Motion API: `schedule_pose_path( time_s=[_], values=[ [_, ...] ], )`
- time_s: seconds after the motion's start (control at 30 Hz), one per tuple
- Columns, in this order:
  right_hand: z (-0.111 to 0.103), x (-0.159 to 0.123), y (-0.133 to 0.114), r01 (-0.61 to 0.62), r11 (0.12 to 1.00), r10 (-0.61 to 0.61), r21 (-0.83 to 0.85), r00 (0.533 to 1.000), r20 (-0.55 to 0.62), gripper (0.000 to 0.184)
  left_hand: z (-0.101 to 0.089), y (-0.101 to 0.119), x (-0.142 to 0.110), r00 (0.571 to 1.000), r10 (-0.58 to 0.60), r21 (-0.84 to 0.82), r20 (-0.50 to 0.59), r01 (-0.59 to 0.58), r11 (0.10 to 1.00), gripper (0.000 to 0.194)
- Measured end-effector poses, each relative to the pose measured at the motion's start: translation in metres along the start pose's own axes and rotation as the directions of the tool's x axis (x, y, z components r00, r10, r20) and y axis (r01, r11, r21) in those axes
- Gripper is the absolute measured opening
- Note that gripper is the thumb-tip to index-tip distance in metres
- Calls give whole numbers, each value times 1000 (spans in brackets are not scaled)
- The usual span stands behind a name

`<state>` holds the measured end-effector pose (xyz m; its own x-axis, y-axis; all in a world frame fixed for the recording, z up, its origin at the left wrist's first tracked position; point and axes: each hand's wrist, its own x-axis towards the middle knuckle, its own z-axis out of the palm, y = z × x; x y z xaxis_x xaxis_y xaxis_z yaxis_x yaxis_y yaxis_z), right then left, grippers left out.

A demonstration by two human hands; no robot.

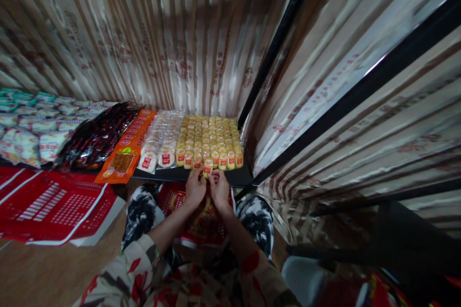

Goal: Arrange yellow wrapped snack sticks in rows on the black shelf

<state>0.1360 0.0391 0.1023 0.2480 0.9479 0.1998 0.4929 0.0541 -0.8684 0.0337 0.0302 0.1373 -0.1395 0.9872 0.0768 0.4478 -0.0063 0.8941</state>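
My left hand (195, 187) and my right hand (219, 189) meet at the front edge of a dark shelf (236, 178). Between their fingertips is a small yellow wrapped snack packet (208, 167) with a red and white label, held upright by its lower sides. Directly behind it stand tight rows of matching yellow packets (216, 136). To their left lie clear-wrapped white packets (165, 146) with red labels. Below my hands, between my knees, sits a red basket (200, 241); its contents are partly hidden by my forearms and too dim to name.
Further left on the shelf are a flat orange snack bag (124, 151), dark shiny packs (101, 136) and white-and-green packs (39, 117). A red crate (68, 206) stands below. Dark metal bars (345, 96) cross before the patterned curtain (201, 33).
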Motion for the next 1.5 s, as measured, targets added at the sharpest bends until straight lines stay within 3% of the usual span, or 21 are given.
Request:
schedule_pose_path(
  time_s=[0.4,0.53,0.7,1.13,1.4,1.5],
  values=[
    [9,6,-3,92,954,-116,-286,991,-68,22,5,-6,6,1000,19,124,-20,-16,992,36],
    [12,7,-3,64,970,-81,-234,995,-64,24,3,-4,5,1000,25,127,1,-25,992,37],
    [14,11,2,116,982,-125,-151,991,-50,30,8,-8,4,998,51,106,23,-53,993,39],
    [13,15,1,76,985,-82,-155,996,-30,34,23,-22,11,999,38,88,39,-42,995,42],
    [11,-4,4,115,993,-117,-17,987,-113,35,2,-30,-5,989,147,27,-16,-147,989,35],
    [10,-25,10,98,995,-99,-9,994,-43,31,-11,-46,-19,995,96,61,19,-97,993,31]
  ],
)
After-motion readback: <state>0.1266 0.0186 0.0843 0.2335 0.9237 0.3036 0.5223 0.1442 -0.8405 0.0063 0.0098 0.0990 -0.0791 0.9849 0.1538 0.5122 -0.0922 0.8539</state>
